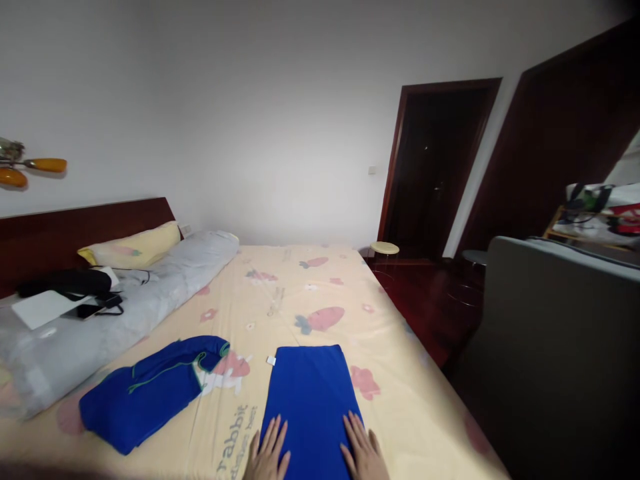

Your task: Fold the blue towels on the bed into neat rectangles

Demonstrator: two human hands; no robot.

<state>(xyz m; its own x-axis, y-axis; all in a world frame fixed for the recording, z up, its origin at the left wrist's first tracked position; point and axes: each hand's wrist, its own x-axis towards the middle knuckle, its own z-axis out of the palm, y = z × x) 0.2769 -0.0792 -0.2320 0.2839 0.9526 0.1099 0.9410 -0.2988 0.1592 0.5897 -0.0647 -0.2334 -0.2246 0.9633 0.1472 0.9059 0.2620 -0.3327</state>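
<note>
A blue cloth point(314, 400), folded into a long flat rectangle, lies on the bed in front of me, with a small white tag point(271, 361) sticking out at its far left side. My left hand point(268, 455) rests flat on its left edge, fingers spread. On the opposite edge, my right hand point(364, 450) also lies flat with fingers apart. The cloth's near end is cut off by the bottom of the view. To the left sits a loosely folded blue garment point(150, 393) with green trim, touched by neither hand.
The bed point(280, 280) has a cream sheet printed with carrots and flowers. A rolled grey quilt point(170, 293), a yellow pillow point(135, 247), a white sheet-like item point(45, 308) and a black bag point(75, 283) lie along its left. A dark grey panel point(550, 353) stands at right, beyond a stool point(385, 248).
</note>
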